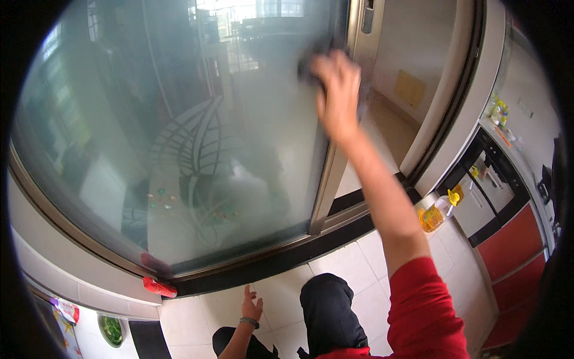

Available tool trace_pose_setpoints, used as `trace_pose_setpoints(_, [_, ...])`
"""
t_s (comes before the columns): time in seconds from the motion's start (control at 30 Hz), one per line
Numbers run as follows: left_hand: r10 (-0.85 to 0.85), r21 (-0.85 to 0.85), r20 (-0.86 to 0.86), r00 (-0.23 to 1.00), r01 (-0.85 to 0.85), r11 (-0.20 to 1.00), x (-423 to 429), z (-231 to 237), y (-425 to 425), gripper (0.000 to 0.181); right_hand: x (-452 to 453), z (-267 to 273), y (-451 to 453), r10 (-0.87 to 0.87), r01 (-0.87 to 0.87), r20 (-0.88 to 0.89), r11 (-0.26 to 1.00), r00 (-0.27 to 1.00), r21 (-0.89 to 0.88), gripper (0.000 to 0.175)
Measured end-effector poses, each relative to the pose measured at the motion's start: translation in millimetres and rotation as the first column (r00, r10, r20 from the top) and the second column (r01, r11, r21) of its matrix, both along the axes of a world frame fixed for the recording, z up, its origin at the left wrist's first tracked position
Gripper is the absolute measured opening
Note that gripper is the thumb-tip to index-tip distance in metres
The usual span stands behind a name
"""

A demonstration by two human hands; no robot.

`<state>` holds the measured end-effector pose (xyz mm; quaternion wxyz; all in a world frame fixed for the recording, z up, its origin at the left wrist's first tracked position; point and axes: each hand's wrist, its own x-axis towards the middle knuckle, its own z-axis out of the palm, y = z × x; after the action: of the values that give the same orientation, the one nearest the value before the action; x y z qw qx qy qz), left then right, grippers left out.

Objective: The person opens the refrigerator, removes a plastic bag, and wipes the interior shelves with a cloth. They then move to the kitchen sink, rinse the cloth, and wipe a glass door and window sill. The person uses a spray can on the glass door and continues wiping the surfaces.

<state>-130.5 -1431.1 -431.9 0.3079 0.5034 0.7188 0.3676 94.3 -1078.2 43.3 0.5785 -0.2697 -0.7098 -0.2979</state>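
Observation:
My right hand [338, 85] is raised against the upper right of a frosted glass sliding door [269, 134], blurred by motion. Its fingers are on a dark cloth-like thing [308, 67], pressed near the door's metal frame [329, 179]; what exactly it is cannot be made out. A leaf-like pattern marks the glass. My left hand [252, 307], with a band at the wrist, hangs low above the floor tiles with its fingers apart and nothing in them.
A red can-like container [160, 287] lies at the door's lower left corner. An oil bottle with a yellow handle [432, 219] stands by the red cabinets [511, 242] and built-in appliance. A bowl of greens [111, 330] is at lower left. The doorway stands open at right.

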Motion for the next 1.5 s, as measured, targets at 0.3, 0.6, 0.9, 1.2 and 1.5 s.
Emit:
trace_pose_setpoints(0.3, [-0.012,-0.057,-0.012,1.000,0.011,0.998,-12.5,-12.6,-19.3,0.075,52.7,-251.2,-54.8,0.220,0.040,0.466,0.873,0.857,-0.485,0.034])
trace_pose_setpoints(0.6, [0.047,0.045,0.043,0.998,-0.049,0.998,-7.1,-10.0,20.6,0.073,-20.4,-2.3,-16.4,-0.023,0.027,-0.137,0.999,0.990,0.027,0.051])
trace_pose_setpoints(0.9, [0.129,-0.006,0.170,0.977,-0.130,0.992,-3.4,-24.1,39.0,0.070,-58.6,-357.4,-58.5,0.358,-0.138,0.653,0.921,0.668,-0.365,0.025])
trace_pose_setpoints(1.2, [0.228,0.068,0.300,0.926,-0.260,0.963,9.6,-7.2,56.6,0.070,-69.3,-269.9,-67.2,0.327,-0.028,0.592,0.889,0.737,-0.457,0.022])
trace_pose_setpoints(1.5, [0.407,-0.013,0.638,0.654,-0.519,0.855,-21.9,6.6,51.1,0.065,-139.2,-322.5,-59.0,0.374,-0.205,0.590,0.920,0.716,-0.334,0.036])
